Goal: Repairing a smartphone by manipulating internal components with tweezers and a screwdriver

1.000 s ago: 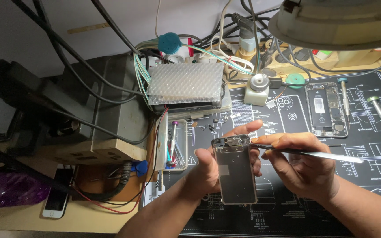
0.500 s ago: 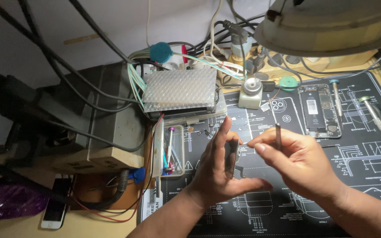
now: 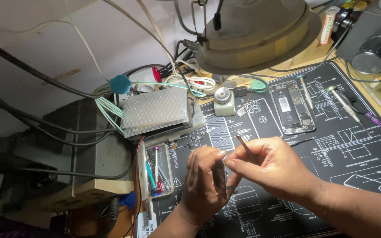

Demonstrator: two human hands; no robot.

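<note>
My left hand (image 3: 206,185) grips a phone screen panel (image 3: 221,176) turned edge-on, so only its thin dark side shows between the fingers. My right hand (image 3: 274,169) is closed around thin metal tweezers (image 3: 245,149), whose upper end sticks up above the thumb while the lower end is hidden where both hands meet at the panel. Both hands hover over a black repair mat (image 3: 323,150) printed with white diagrams.
An opened phone body (image 3: 293,107) lies on the mat's far side beside two screwdrivers (image 3: 345,105). A clear tray of small tools (image 3: 156,171) sits left of my hands. A bubble-wrapped pack (image 3: 155,111), tangled cables and a lamp shade (image 3: 256,31) crowd the back.
The screen panel was held face-up; my left hand has turned it edge-on. My right hand swung the tweezers from pointing right to upright and closed in on the panel.
</note>
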